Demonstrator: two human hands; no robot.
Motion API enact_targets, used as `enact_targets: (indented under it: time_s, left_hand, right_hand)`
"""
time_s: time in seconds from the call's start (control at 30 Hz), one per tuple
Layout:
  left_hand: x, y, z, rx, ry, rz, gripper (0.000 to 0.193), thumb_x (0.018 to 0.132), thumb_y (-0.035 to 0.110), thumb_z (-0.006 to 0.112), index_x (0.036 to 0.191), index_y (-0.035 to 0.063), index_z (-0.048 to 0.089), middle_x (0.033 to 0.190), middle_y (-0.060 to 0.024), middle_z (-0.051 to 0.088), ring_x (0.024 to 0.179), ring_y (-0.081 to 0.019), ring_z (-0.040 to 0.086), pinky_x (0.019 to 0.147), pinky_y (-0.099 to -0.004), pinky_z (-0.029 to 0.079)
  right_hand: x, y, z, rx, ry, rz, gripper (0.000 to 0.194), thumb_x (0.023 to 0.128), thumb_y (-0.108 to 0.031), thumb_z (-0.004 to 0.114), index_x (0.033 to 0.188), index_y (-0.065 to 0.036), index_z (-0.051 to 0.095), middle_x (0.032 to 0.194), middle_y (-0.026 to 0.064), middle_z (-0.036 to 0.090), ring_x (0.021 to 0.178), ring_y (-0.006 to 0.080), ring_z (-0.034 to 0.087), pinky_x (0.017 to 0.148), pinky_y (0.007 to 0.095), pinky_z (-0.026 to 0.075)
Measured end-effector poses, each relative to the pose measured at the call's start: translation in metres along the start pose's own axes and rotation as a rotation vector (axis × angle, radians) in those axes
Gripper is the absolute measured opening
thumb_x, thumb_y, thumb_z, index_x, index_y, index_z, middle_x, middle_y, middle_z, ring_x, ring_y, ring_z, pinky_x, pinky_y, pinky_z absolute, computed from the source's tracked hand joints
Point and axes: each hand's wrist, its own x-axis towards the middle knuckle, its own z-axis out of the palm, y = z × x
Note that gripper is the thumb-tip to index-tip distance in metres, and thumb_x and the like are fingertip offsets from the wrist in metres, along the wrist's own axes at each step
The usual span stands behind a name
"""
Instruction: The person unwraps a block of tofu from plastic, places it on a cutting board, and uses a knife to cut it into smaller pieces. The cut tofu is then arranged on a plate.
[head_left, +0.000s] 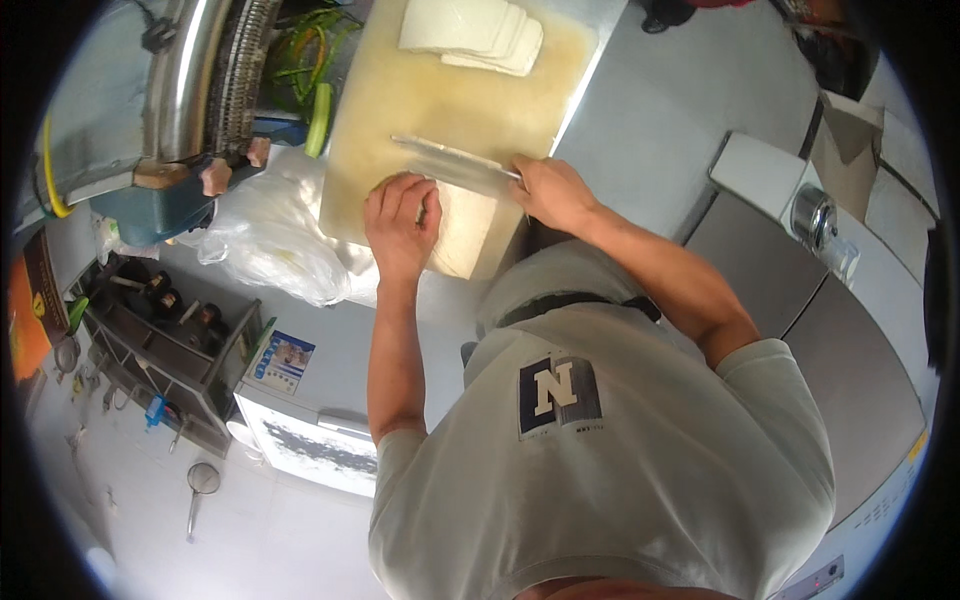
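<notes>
My right hand (553, 193) grips the handle of a kitchen knife (457, 159) with a broad blade. The blade lies across the yellowed cutting board (457, 101), at the far side of a pale block that looks like tofu (463, 229). Whether its edge touches the block, I cannot tell. Curled fingers of my left hand (401, 225) press on the left part of that block, close to the blade. Farther up the board, several white slabs (472, 34) overlap in a fanned stack.
Left of the board are a clear plastic bag (274, 232), a green vegetable piece (319, 120) and green peppers (304, 56). A teal bin (154, 210) stands beyond the bag. A grey cabinet (847, 360) with a metal canister (814, 210) is at right.
</notes>
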Motion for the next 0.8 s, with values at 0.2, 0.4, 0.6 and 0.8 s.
enact_targets:
  time_s: [0.2, 0.4, 0.6, 0.8]
  left_hand:
    - [0.046, 0.031, -0.025, -0.026, 0.075, 0.007, 0.025, 0.091, 0.014, 0.079, 0.115, 0.0146, 0.076, 0.12, -0.0039, 0.072, 0.114, -0.0273, 0.067, 0.103, -0.0433, 0.048]
    - [0.152, 0.052, 0.042, -0.008, -0.117, 0.08, 0.046, 0.101, 0.021, 0.067, 0.147, 0.0138, 0.063, 0.157, -0.0134, 0.054, 0.15, -0.0393, 0.043, 0.124, -0.0609, 0.031]
    - [0.195, 0.026, 0.086, -0.006, -0.272, 0.067, 0.049, 0.111, 0.032, 0.054, 0.159, 0.0222, 0.054, 0.17, -0.0125, 0.04, 0.16, -0.0433, 0.028, 0.128, -0.0716, 0.014]
    - [0.21, -0.004, 0.123, -0.022, -0.338, -0.033, 0.05, 0.112, 0.035, 0.054, 0.159, 0.0211, 0.054, 0.173, -0.0121, 0.037, 0.161, -0.0411, 0.026, 0.129, -0.0693, 0.012]
  right_hand:
    - [-0.002, -0.015, -0.051, -0.108, 0.337, -0.143, 0.028, 0.097, -0.014, 0.072, 0.12, -0.002, 0.061, 0.104, 0.018, 0.075, 0.092, 0.0403, 0.073, 0.076, 0.0519, 0.057]
    - [0.036, -0.017, -0.085, -0.183, 0.47, -0.24, 0.028, 0.092, -0.01, 0.077, 0.113, -0.003, 0.059, 0.104, 0.0145, 0.073, 0.096, 0.0376, 0.072, 0.075, 0.0494, 0.058]
    - [0.057, 0.007, -0.114, -0.175, 0.479, -0.224, 0.028, 0.089, -0.013, 0.08, 0.107, -0.004, 0.061, 0.098, 0.0151, 0.074, 0.089, 0.0385, 0.073, 0.075, 0.0493, 0.058]
    - [0.024, 0.06, -0.117, -0.169, 0.484, -0.201, 0.031, 0.086, -0.012, 0.082, 0.106, -0.006, 0.06, 0.093, 0.014, 0.074, 0.085, 0.0374, 0.073, 0.073, 0.0485, 0.057]
